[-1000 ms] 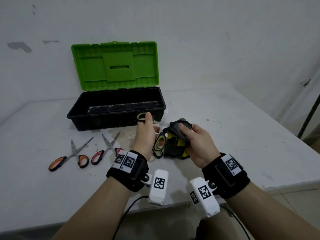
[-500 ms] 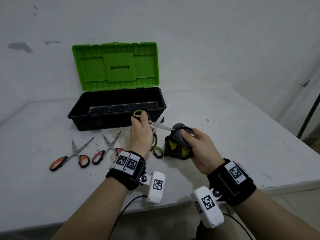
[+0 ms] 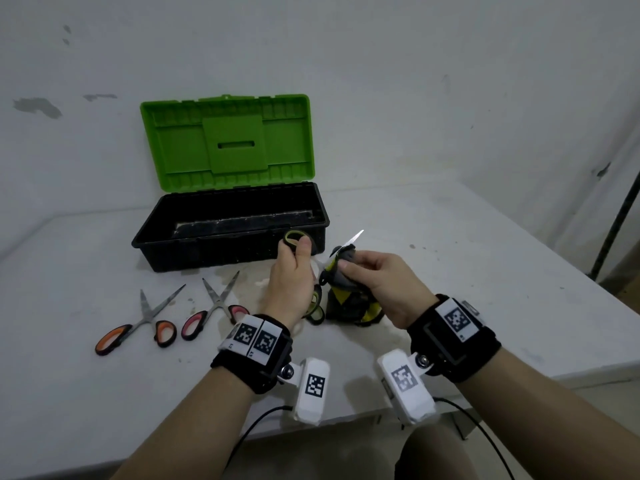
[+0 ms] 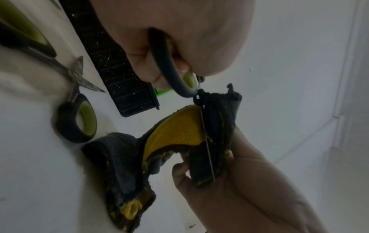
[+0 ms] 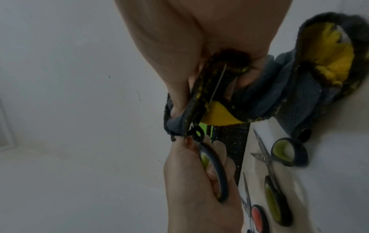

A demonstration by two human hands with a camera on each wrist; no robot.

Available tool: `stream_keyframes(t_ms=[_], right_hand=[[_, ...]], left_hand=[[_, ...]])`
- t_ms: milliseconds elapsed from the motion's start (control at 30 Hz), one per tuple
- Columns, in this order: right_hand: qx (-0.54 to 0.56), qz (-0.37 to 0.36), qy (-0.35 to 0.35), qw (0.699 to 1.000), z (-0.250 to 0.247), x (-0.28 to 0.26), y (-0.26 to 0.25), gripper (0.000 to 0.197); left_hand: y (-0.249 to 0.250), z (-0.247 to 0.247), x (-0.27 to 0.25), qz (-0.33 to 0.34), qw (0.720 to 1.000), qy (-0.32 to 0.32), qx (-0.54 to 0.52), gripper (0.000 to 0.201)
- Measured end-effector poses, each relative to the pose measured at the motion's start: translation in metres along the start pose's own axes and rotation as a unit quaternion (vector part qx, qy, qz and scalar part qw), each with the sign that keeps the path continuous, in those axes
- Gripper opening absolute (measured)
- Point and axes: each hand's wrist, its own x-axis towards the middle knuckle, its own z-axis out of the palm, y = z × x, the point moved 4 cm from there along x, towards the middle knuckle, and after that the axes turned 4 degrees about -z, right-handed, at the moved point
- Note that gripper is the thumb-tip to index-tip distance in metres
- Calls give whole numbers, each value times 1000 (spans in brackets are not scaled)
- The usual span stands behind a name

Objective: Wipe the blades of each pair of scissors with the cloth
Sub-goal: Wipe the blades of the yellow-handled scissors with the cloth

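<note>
Green-handled scissors [image 3: 313, 258] are held open above the middle of the worktop [image 3: 485, 271], just in front of the toolbox [image 3: 228, 233]. The left hand [image 3: 289, 282] grips one handle loop; the right hand [image 3: 384, 285] pinches the cloth [image 3: 346, 292] round one blade. That blade's wipe looks underway; next, draw the cloth toward the tip, fingers off the edge. Two more pairs [image 3: 173, 317] lie toward the left edge.

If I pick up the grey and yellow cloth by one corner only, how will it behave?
Probably floppy: the cloth folds around the blade of the green-handled scissors where the right hand pinches it, and its free end slumps in creases on the table. It looks thick and fuzzy, so likely not slippery. It would hang down and seems light.
</note>
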Motion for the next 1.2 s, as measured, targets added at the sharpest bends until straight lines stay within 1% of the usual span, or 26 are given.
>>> stream_keyframes(t_ms=[33,67,133,233,300,367,433,567,667,767,800,867,967,1000,1067,1200], right_hand=[[6,6,-3,1000,1,1,1,16],[7,14,-5,1000,1,2,1,16],[-6,34,-8,999,2,3,2,17],[-29,55,0,998,-1,5,5,24],[-34,66,11,997,-4,5,6,18],[-26,72,16,997,-5,4,9,17],[2,79,26,997,-7,4,9,21],[103,78,74,989,-24,9,0,21],[117,67,120,984,-33,12,-1,24],[125,32,207,970,-56,18,-11,24],[137,22,217,966,-63,19,-16,24],[136,15,197,971,-65,15,-18,25],[74,38,120,989,-45,6,-7,28],[59,47,100,992,-38,5,-1,31],[43,54,84,994,-30,4,4,34],[34,68,42,996,-17,4,4,31]], left_hand=[[1,1,-1,8,1000,-4,7,31],[2,2,-2,16,1000,-7,15,26],[5,3,-6,32,999,-16,31,26],[6,5,-9,55,997,-25,53,27],[4,7,-10,62,996,-32,58,27],[4,8,-10,65,996,-41,53,28],[4,9,-9,68,996,-46,46,27],[3,10,-8,75,995,-54,43,27],[5,12,-10,73,995,-54,33,27],[4,9,-11,60,997,-41,13,24],[2,7,-10,50,998,-33,4,23],[0,3,-8,25,999,-21,-10,24],[2,3,-3,11,999,-12,-34,27],[3,5,-2,13,999,-12,-39,28],[5,9,-2,22,999,-19,-34,27],[8,15,-2,39,998,-34,-20,25]])
